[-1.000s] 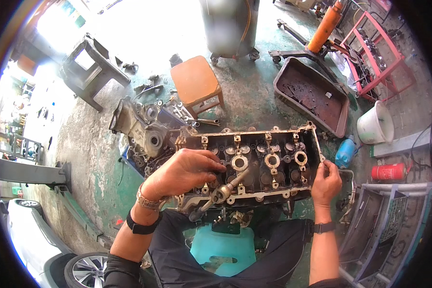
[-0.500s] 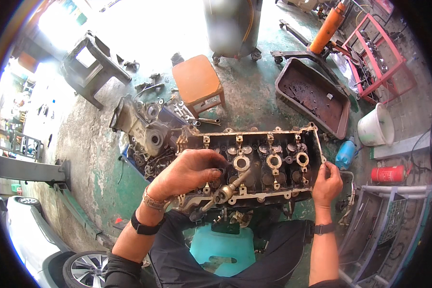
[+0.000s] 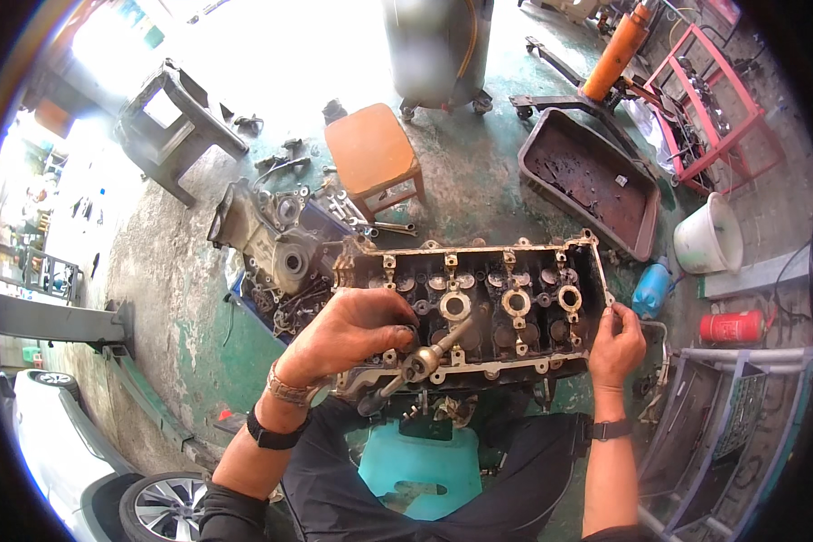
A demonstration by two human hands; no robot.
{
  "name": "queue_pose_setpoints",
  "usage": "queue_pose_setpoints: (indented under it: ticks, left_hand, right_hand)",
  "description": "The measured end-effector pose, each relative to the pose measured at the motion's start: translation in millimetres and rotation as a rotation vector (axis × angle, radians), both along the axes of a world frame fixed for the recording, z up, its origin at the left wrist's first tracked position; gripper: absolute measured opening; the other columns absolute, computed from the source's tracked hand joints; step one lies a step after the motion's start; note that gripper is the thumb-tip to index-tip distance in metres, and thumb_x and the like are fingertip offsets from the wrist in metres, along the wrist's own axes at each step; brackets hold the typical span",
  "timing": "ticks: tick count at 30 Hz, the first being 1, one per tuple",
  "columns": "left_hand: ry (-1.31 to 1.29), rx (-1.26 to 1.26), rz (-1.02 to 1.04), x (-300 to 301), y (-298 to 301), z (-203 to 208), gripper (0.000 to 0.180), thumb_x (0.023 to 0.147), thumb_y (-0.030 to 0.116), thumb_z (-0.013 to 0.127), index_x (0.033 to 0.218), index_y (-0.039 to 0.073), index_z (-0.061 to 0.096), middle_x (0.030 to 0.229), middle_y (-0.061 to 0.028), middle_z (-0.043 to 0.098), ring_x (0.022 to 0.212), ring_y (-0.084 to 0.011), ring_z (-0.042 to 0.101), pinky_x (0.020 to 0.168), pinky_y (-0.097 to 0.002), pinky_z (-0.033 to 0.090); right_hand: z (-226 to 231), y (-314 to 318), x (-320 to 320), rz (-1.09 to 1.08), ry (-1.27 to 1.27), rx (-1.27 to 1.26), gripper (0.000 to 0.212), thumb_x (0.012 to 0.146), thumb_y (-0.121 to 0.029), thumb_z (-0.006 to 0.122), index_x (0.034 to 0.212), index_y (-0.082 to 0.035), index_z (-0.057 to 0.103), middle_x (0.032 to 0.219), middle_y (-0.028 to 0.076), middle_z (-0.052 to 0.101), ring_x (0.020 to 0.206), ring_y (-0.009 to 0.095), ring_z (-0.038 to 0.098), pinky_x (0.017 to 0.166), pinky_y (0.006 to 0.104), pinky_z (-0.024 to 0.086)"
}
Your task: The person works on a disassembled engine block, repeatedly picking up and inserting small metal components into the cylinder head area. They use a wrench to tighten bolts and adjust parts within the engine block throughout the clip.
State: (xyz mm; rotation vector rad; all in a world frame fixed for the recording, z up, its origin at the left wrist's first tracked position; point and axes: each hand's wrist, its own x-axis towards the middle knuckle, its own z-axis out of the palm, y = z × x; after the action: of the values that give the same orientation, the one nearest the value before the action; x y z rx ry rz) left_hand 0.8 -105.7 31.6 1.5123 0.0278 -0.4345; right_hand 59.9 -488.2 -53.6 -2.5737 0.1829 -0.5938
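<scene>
A dirty engine cylinder head [image 3: 515, 367] lies lengthwise before me, with a row of round bores and raised bearing supports along it. My left hand [image 3: 357, 334] reaches over its left part, fingers bent down and drawn together; whatever is between the fingertips is hidden. At the right end, my right hand [image 3: 616, 348] grips the head's edge between thumb and fingers. Across the near rim rests a ratchet wrench [image 3: 422, 364], its handle toward the lower left and its socket end over the head. Neither hand touches the wrench.
Beyond the left end lie a grimy engine cover [image 3: 280, 248] and several spanners [image 3: 339, 208]. An orange-topped stool [image 3: 370, 149] stands behind. To the right are a brown drip tray [image 3: 596, 185], a blue bottle [image 3: 650, 291], a white bucket [image 3: 709, 237] and a red cylinder [image 3: 730, 326]. A turquoise stool [image 3: 425, 470] is between my legs.
My left hand has shifted slightly down and to the left over the cylinder head. My right hand and the ratchet wrench stay where they were.
</scene>
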Motion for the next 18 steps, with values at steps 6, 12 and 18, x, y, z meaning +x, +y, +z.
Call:
queue_pose_setpoints:
  ticks: [6, 12, 18]
  left_hand:
    - [0.064, 0.121, -0.034, 0.0, -12.4, -14.6, 0.020, 0.088, 0.004, 0.072, 0.105, -0.006, 0.067, 0.088, -0.0075, 0.070, 0.081, -0.0123, 0.064, 0.076, -0.0280, 0.053]
    - [0.065, 0.217, 0.019, -0.9, -15.5, -21.6, 0.021, 0.091, 0.006, 0.069, 0.109, -0.005, 0.068, 0.089, -0.0029, 0.068, 0.082, -0.0084, 0.060, 0.075, -0.0256, 0.051]
    - [-0.028, 0.333, 0.155, 0.8, -3.6, -22.8, 0.020, 0.090, 0.009, 0.069, 0.106, -0.004, 0.071, 0.085, -0.0053, 0.072, 0.075, -0.0100, 0.061, 0.070, -0.0291, 0.052]
  right_hand:
    - [-0.4, -1.6, -0.1, -0.009, 0.030, -0.001, 0.014, 0.088, -0.014, 0.067, 0.098, -0.004, 0.069, 0.093, 0.013, 0.072, 0.082, 0.031, 0.069, 0.072, 0.0391, 0.054]
    - [-1.9, -2.5, -0.1, -0.013, 0.028, 0.017, 0.015, 0.088, -0.015, 0.068, 0.099, -0.004, 0.069, 0.093, 0.012, 0.071, 0.081, 0.031, 0.069, 0.073, 0.0392, 0.054]
    - [-1.8, -2.8, -0.2, -0.016, 0.040, 0.004, 0.014, 0.089, -0.015, 0.067, 0.098, -0.004, 0.069, 0.093, 0.012, 0.071, 0.081, 0.031, 0.069, 0.073, 0.0396, 0.054]
